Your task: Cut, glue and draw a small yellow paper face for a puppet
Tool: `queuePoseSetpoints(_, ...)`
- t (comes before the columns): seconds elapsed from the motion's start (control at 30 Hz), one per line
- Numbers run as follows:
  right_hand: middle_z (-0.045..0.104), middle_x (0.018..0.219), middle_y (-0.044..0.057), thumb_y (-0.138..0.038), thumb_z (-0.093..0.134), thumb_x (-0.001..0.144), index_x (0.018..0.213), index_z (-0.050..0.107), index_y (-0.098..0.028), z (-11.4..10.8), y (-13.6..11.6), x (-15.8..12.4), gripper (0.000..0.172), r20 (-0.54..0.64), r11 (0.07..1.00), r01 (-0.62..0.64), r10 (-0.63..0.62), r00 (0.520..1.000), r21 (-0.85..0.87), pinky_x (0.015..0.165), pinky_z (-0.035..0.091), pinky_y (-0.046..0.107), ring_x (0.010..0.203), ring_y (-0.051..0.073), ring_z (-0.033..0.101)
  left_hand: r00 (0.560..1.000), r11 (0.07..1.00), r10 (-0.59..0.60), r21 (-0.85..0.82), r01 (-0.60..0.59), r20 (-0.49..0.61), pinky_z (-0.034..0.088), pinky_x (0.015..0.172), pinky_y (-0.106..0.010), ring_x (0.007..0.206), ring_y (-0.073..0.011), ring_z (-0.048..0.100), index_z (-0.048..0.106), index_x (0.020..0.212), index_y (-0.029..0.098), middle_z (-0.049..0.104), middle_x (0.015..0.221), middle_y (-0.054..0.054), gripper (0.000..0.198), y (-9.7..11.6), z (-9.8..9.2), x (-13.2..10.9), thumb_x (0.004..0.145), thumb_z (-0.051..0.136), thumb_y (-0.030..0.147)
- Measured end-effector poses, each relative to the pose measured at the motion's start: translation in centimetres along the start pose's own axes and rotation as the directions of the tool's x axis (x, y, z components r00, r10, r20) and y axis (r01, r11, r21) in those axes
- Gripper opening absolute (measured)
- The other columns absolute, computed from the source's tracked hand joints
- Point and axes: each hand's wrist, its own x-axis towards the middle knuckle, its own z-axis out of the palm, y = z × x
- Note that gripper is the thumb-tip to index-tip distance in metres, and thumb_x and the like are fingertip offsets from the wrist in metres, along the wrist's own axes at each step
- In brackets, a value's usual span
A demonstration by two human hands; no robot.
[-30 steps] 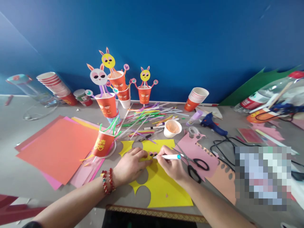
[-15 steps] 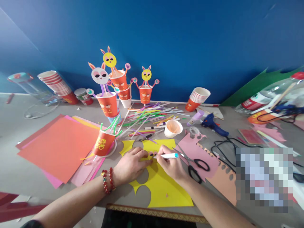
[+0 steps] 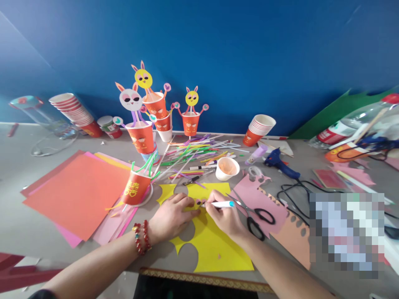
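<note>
My right hand (image 3: 223,216) grips a white marker (image 3: 220,204) with a teal end, its tip on a small yellow cut-out (image 3: 199,203) that bears dark eye marks. With fingers laid flat, my left hand (image 3: 173,216) presses that cut-out down on the yellow paper sheet (image 3: 215,245), which has round holes cut from it. A red bead bracelet (image 3: 141,237) is on my left wrist. Black-handled scissors (image 3: 254,216) lie just right of my right hand on pink paper (image 3: 252,195).
An orange cup with green straws (image 3: 135,187) stands left of my hands by orange paper sheets (image 3: 77,195). Behind are bunny-topped cups (image 3: 143,133), loose straws (image 3: 193,155), a small white cup (image 3: 227,168), a blue glue gun (image 3: 279,163) with black cord, and stacked cups (image 3: 258,128).
The view shifted slightly downward early on. Both hands stay in place with the marker tip on the cut-out.
</note>
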Motion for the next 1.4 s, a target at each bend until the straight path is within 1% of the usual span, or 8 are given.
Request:
queuePoseSetpoints(0.17,0.049,0.061,-0.005,-0.024,0.052,0.09,0.07,0.044,-0.023,-0.02,0.15,-0.02,0.022,-0.001,1.0,0.001,-0.001,1.0,0.021,0.055,0.036,0.023,0.055,0.013,0.048,1.0,1.0,0.007,0.021,-0.007,-0.004,0.054,0.079,-0.041,0.097,-0.0264,0.054,0.066,0.121,0.025,0.062,0.11,-0.009,0.037,0.01,-0.04,-0.02,0.091,0.05,0.012)
queuePoseSetpoints(0.27,0.049,0.06,-0.005,-0.024,0.052,0.09,0.07,0.043,-0.023,-0.11,-0.08,-0.03,0.022,0.022,1.0,0.004,-0.004,1.0,0.004,0.054,0.036,0.024,0.054,0.013,0.048,1.0,1.0,-0.003,0.015,0.003,-0.003,0.054,0.079,-0.04,0.097,-0.0259,0.054,0.067,0.119,0.025,0.062,0.109,-0.009,0.036,0.04,-0.03,-0.02,0.091,0.049,0.012)
queuePoseSetpoints(0.47,0.052,0.059,-0.005,-0.023,0.053,0.088,0.069,0.044,-0.024,-0.2,-0.56,0.08,0.022,0.021,1.0,0.012,-0.011,1.0,-0.018,0.052,0.036,0.024,0.053,0.014,0.05,1.0,1.0,0.001,0.012,-0.001,-0.004,0.054,0.081,-0.04,0.098,-0.0256,0.053,0.067,0.119,0.026,0.062,0.11,-0.009,0.035,0.04,0.01,0.02,0.091,0.05,0.013)
queuePoseSetpoints(0.67,0.053,0.06,-0.005,-0.023,0.053,0.088,0.069,0.045,-0.024,-0.05,-0.35,0.01,0.021,0.024,0.999,0.003,-0.002,1.0,-0.036,0.053,0.036,0.024,0.054,0.014,0.05,1.0,1.0,0.001,0.015,-0.001,0.007,0.053,0.081,-0.04,0.097,-0.0251,0.053,0.066,0.12,0.026,0.061,0.11,-0.009,0.035,0.02,-0.06,0.0,0.092,0.048,0.014)
queuePoseSetpoints(0.93,0.049,0.059,-0.005,-0.028,0.053,0.091,0.069,0.046,-0.024,-0.08,-0.22,0.0,0.023,-0.049,0.994,-0.032,0.037,0.998,0.106,0.053,0.038,0.024,0.053,0.013,0.048,1.0,1.0,0.002,0.017,-0.002,-0.001,0.054,0.08,-0.041,0.097,-0.0262,0.054,0.066,0.122,0.026,0.062,0.11,-0.009,0.037,0.0,0.02,-0.06,0.091,0.049,0.013)
queuePoseSetpoints(1.03,0.048,0.058,-0.005,-0.027,0.054,0.09,0.069,0.045,-0.024,-0.17,-0.34,0.02,0.023,-0.078,0.982,-0.068,0.083,0.993,0.178,0.05,0.038,0.024,0.052,0.013,0.047,1.0,1.0,0.001,0.015,-0.001,-0.01,0.053,0.079,-0.04,0.097,-0.0254,0.054,0.066,0.122,0.026,0.061,0.11,-0.009,0.037,0.0,-0.02,-0.05,0.092,0.048,0.014)
queuePoseSetpoints(1.2,0.052,0.059,-0.004,-0.029,0.054,0.091,0.074,0.05,-0.023,-0.39,-0.36,-0.02,0.019,-0.1,0.934,-0.124,0.166,0.981,0.336,0.048,0.039,0.023,0.051,0.013,0.049,1.0,1.0,-0.007,-0.004,0.007,-0.009,0.053,0.08,-0.04,0.097,-0.0252,0.055,0.067,0.12,0.026,0.062,0.109,-0.009,0.035,-0.05,0.1,-0.06,0.091,0.05,0.015)
queuePoseSetpoints(1.4,0.055,0.062,-0.004,-0.035,0.054,0.093,0.078,0.053,-0.022,-0.64,-0.45,-0.47,0.02,-0.131,0.92,-0.123,0.184,0.974,0.372,0.049,0.042,0.023,0.053,0.013,0.053,0.999,0.998,-0.027,-0.05,0.025,-0.037,0.052,0.083,-0.039,0.097,-0.0245,0.056,0.067,0.119,0.024,0.063,0.107,-0.009,0.036,0.05,0.08,-0.07,0.091,0.047,0.012)
